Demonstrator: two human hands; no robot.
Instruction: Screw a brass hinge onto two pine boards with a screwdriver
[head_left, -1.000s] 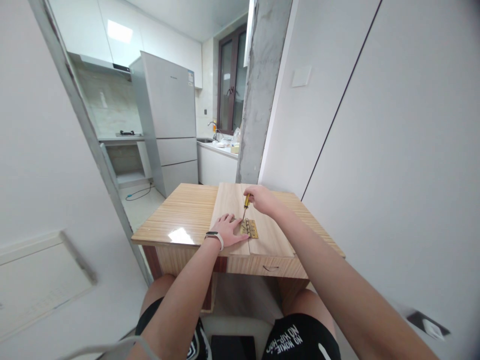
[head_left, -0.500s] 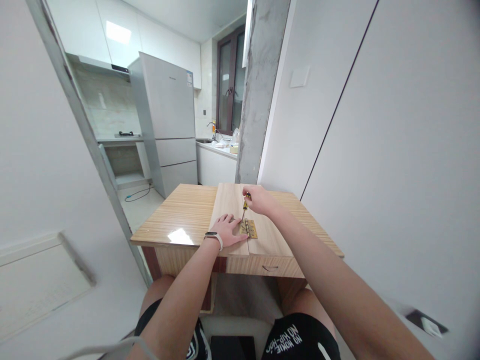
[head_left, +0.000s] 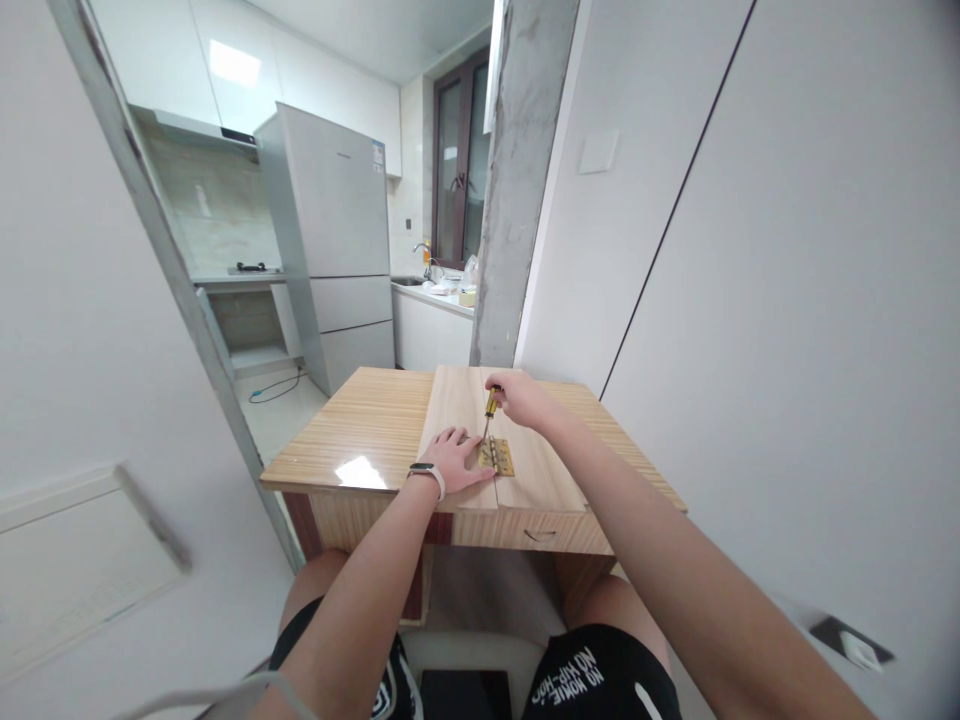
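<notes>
Two pale wooden boards (head_left: 540, 470) lie side by side on a small wooden table (head_left: 360, 425), joined by a brass hinge (head_left: 499, 457). My left hand (head_left: 456, 460) lies flat on the left board, its fingers touching the hinge's left edge. My right hand (head_left: 521, 398) grips a screwdriver (head_left: 490, 407) with a yellow and black handle. The screwdriver stands nearly upright with its tip down on the hinge. A white band is on my left wrist.
A grey concrete pillar (head_left: 521, 180) and white wall panels stand right behind the table. To the left a doorway opens on a kitchen with a silver fridge (head_left: 330, 240) and a counter (head_left: 435, 300). My knees are under the table's front edge.
My right hand has turned slightly on the screwdriver handle. The left hand and the boards have stayed where they were.
</notes>
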